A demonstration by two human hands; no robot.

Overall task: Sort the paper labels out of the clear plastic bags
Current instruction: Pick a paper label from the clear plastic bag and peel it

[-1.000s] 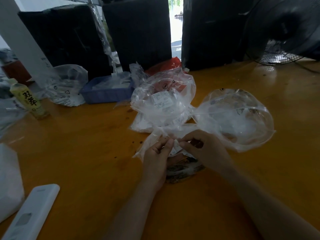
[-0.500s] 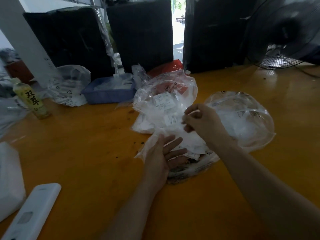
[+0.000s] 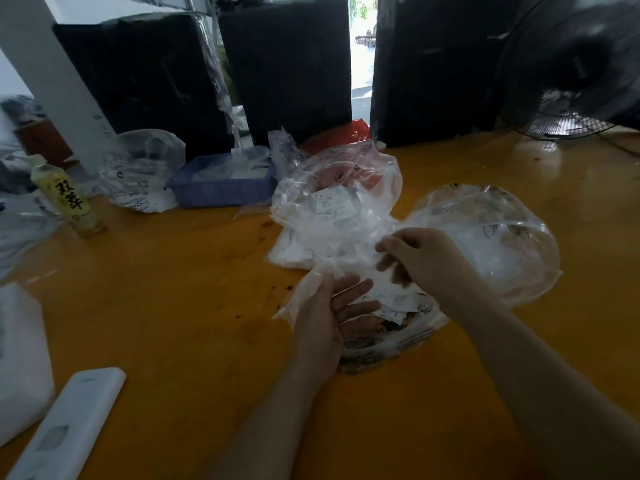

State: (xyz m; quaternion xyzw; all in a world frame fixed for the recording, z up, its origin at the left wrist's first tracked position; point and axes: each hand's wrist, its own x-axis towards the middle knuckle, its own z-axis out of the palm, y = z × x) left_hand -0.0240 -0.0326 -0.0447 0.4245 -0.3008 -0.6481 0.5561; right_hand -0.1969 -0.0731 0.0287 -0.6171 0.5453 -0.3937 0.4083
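Left hand (image 3: 327,315) lies flat, fingers spread, steadying labels (image 3: 391,299); right hand (image 3: 420,259), loosely curled, grip unclear; should pinch the bag (image 3: 346,271) film only.

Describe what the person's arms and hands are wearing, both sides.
Nothing shows on either side. The left hand and right hand are bare: no gloves, and no rings that can be made out. Both forearms are uncovered from the wrist to the bottom and right edges of the head view, with no sleeve cuff, watch or wristband showing. The fingers are slightly blurred, so small details cannot be ruled out.
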